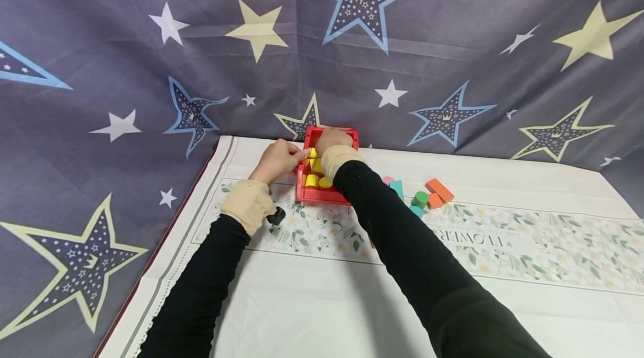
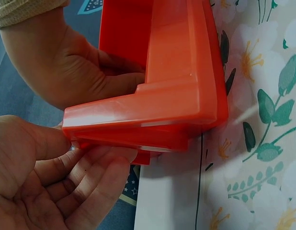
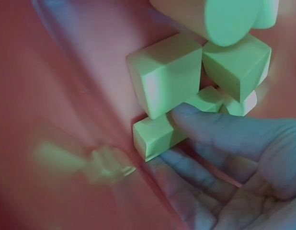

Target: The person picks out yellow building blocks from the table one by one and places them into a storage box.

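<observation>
A red plastic bin [image 1: 322,196] stands near the table's back edge with several yellow blocks [image 1: 312,181] inside. My left hand [image 1: 279,159] is at its left side. In the left wrist view, the thumb and fingers pinch the rim of the bin [image 2: 172,108]. My right hand [image 1: 333,139] reaches down into the bin, partly hidden behind its wrist band in the head view. Seen from the right wrist, its thumb and fingers pinch a long yellow block [image 3: 160,136] low by the bin wall. Another yellow block [image 3: 167,76] sits right above it.
Right of the bin lie loose blocks: an orange block [image 1: 440,189], a green cylinder [image 1: 420,199], a teal block [image 1: 397,188] and a pink piece [image 1: 388,179], partly behind the right sleeve. A star-patterned curtain [image 1: 342,78] hangs directly behind the table. A flowered cloth [image 1: 312,285] covers the table.
</observation>
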### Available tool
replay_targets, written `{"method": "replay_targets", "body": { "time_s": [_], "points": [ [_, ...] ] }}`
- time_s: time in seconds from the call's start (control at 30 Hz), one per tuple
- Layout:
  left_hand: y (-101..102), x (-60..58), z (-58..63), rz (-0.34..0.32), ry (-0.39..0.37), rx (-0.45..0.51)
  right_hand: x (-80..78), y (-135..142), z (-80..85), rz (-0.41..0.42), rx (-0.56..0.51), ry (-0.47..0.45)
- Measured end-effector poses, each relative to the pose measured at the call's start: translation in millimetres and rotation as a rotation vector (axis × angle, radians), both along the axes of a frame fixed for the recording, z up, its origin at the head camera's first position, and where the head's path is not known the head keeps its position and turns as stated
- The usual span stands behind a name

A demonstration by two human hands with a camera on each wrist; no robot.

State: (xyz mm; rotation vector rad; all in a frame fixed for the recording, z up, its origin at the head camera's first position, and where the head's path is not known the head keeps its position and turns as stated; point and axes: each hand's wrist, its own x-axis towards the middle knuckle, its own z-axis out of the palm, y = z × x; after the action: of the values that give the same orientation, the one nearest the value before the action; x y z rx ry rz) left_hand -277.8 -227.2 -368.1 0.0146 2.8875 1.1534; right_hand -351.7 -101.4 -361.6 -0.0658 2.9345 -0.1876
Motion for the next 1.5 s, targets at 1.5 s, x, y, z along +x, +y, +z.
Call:
{"method": "replay_targets", "body": {
  "time_s": [1.5],
  "points": [
    [0.4,0.0,0.3,0.005,-0.013,-0.024,12.4,4.6,36.0,0.095,0.048,-0.027]
  ]
}}
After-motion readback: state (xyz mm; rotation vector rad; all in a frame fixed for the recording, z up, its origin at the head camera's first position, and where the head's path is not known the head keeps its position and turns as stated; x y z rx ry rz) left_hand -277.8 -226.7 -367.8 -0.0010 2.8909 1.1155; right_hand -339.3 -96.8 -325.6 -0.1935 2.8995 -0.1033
